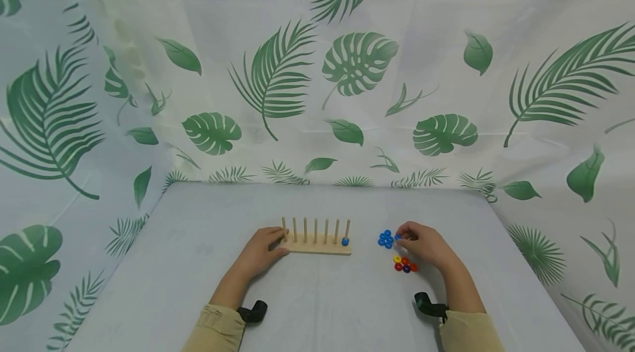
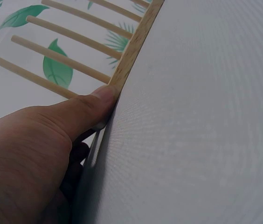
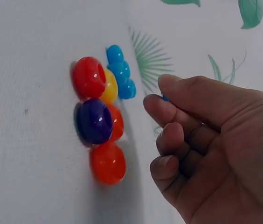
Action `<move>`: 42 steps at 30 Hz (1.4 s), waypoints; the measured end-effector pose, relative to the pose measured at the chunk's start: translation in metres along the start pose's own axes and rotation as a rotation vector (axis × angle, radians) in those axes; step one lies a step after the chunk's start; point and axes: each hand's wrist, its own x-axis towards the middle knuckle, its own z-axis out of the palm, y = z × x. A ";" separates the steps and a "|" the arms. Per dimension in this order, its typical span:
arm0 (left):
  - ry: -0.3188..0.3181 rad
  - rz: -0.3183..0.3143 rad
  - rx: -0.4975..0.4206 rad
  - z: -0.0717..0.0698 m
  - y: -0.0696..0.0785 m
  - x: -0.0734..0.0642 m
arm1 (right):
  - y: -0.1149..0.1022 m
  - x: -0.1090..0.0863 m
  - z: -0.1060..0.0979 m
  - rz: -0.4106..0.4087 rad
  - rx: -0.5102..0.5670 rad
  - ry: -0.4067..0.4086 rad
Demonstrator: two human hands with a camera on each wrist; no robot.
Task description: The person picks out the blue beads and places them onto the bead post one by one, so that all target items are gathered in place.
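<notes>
A wooden peg board (image 1: 317, 249) with several upright pegs stands on the table, one blue bead (image 1: 345, 242) sitting low on its rightmost peg. My left hand (image 1: 260, 253) grips the board's left end; in the left wrist view the thumb (image 2: 104, 94) presses the edge of the base, the other fingers mostly hidden behind. To the right, my right hand (image 1: 425, 244) pinches a blue bead (image 1: 398, 237) between thumb and index finger, beside a cluster of blue beads (image 1: 386, 239). Only a sliver of that held bead shows in the right wrist view.
Nearer to me than the blue cluster lies a group of red, orange and yellow beads with a dark purple bead (image 3: 94, 121) among them. A white cloth covers the table (image 1: 342, 302). Leaf-printed sheeting (image 1: 377, 148) hangs behind and at both sides.
</notes>
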 end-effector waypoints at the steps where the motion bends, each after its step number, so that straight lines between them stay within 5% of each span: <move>1: 0.000 0.000 0.000 0.000 0.000 0.000 | -0.001 0.000 0.000 -0.004 0.005 0.005; 23: 0.009 0.003 -0.015 0.000 0.002 0.000 | -0.051 -0.002 0.003 -0.162 0.198 0.058; 42: 0.007 0.001 -0.014 -0.002 0.005 0.000 | -0.099 0.003 0.013 -0.256 0.230 0.043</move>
